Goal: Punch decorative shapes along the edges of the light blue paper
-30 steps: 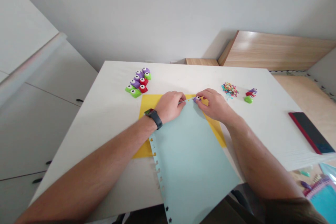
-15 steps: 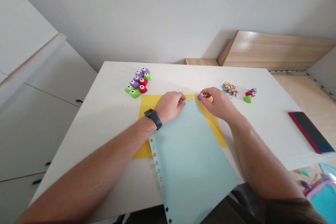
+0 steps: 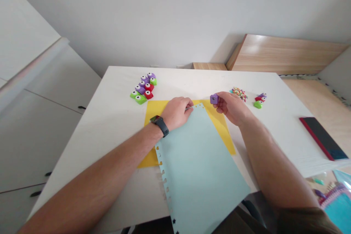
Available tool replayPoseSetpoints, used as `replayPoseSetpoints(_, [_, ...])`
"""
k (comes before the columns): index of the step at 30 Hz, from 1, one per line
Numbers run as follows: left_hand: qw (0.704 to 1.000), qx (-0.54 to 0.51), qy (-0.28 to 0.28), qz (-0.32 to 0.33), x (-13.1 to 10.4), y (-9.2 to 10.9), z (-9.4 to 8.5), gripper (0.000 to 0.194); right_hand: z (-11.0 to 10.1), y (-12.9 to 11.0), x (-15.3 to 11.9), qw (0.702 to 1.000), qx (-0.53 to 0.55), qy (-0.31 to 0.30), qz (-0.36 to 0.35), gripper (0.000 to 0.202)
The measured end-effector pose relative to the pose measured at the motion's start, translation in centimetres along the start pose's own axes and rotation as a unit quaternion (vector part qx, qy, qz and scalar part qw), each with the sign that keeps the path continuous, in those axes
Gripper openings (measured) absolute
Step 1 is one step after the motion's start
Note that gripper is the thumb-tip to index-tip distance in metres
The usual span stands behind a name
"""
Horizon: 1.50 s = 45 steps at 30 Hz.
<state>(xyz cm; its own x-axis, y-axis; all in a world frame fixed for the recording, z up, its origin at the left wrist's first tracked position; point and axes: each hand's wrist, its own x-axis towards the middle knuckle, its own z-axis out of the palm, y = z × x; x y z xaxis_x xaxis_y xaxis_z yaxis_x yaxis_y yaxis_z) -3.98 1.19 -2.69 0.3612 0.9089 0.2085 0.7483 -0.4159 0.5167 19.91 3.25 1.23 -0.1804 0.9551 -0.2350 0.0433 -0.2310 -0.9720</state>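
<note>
A light blue sheet of paper [image 3: 200, 161] lies slantwise over a yellow sheet [image 3: 156, 108] on the white table, its near end reaching past the table's edge. Small shaped cutouts run down its left edge, and a few small holes show at its far corner. My left hand [image 3: 178, 111] pinches the far edge of the blue sheet. Just right of that corner, my right hand [image 3: 230, 106] holds a small purple craft punch [image 3: 214, 99], turned so its flat face with a dark opening shows. The punch is apart from the paper.
Several purple, red and green craft punches [image 3: 141, 99] stand at the back left. At the right are a heap of coloured paper bits [image 3: 239, 94], a small group of punches [image 3: 258, 105] and a dark tablet-like slab with a red edge [image 3: 323, 137].
My right hand has drawn the purple punch off the blue sheet's far corner and turned it so its flat face shows. My left hand has stayed on the sheet.
</note>
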Motion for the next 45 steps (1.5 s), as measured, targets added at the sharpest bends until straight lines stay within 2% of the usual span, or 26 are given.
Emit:
replayPoseSetpoints(4, [1.0,0.004,0.003,0.003,0.0,-0.1,0.1,0.011,-0.1,-0.7,-0.2,0.998,0.057,-0.013,0.036,0.021])
replayPoseSetpoints(11, [1.0,0.003,0.002,0.004,0.1,-0.1,0.1,0.012,-0.1,-0.8,-0.2,0.996,0.064,-0.037,0.041,0.022])
replayPoseSetpoints(14, [1.0,0.001,0.002,0.004,0.0,-0.1,0.0,0.012,-0.5,-0.6,-0.2,1.0,0.013,-0.014,-0.011,0.026])
replayPoseSetpoints(16, [1.0,0.0,0.004,0.004,0.0,-0.1,0.0,0.011,-1.0,-0.5,-0.2,0.992,-0.098,0.035,-0.077,0.028])
replayPoseSetpoints(17, [1.0,0.0,0.004,0.003,0.0,-0.1,0.0,0.01,-1.4,-0.4,-0.1,0.976,-0.179,0.061,-0.11,0.028])
replayPoseSetpoints(18, [1.0,0.0,0.005,0.004,0.0,-0.1,0.0,0.01,-1.7,-0.4,-0.1,0.948,-0.274,0.086,-0.139,0.026])
replayPoseSetpoints(20, [1.0,-0.002,0.004,0.005,0.0,-0.1,0.0,0.009,-2.4,-0.3,0.0,0.867,-0.448,0.125,-0.179,0.023])
replayPoseSetpoints(21, [1.0,-0.003,0.005,0.006,0.0,-0.1,0.1,0.009,-2.7,-0.2,0.0,0.833,-0.498,0.147,-0.194,0.022])
replayPoseSetpoints(22, [1.0,-0.003,0.005,0.006,0.0,-0.1,0.1,0.009,-2.9,-0.2,0.1,0.811,-0.525,0.157,-0.205,0.021])
replayPoseSetpoints(24, [1.0,-0.003,0.006,0.008,0.0,-0.1,0.1,0.009,-3.2,-0.1,0.2,0.794,-0.538,0.17,-0.225,0.021])
replayPoseSetpoints(28, [1.0,-0.003,0.004,0.008,0.0,-0.1,0.0,0.009,-3.2,-0.1,0.2,0.792,-0.55,0.128,-0.233,0.022])
replayPoseSetpoints(30, [1.0,0.0,0.003,0.007,0.0,0.0,0.0,0.009,-3.1,-0.2,0.3,0.787,-0.56,0.126,-0.225,0.022])
replayPoseSetpoints(33, [1.0,0.001,0.004,0.006,0.0,0.0,0.0,0.009,-2.7,-0.2,0.2,0.816,-0.522,0.158,-0.193,0.025])
replayPoseSetpoints(37, [1.0,0.0,0.006,0.008,0.0,-0.1,0.1,0.01,-2.0,-0.1,0.3,0.901,-0.366,0.196,-0.126,0.036])
replayPoseSetpoints(39, [1.0,-0.001,0.005,0.008,0.0,-0.1,0.1,0.01,-1.8,0.0,0.4,0.943,-0.272,0.17,-0.083,0.039])
replayPoseSetpoints(41, [1.0,-0.001,0.004,0.007,0.0,-0.1,0.1,0.011,-1.9,0.2,0.6,0.974,-0.185,0.123,-0.044,0.04])
replayPoseSetpoints(43, [1.0,-0.001,0.003,0.007,0.1,0.0,0.1,0.011,-2.0,0.2,0.7,0.988,-0.12,0.095,-0.029,0.04])
replayPoseSetpoints(45, [1.0,-0.001,0.004,0.007,0.0,0.0,0.1,0.011,-2.3,0.2,0.7,0.992,-0.081,0.093,-0.035,0.039])
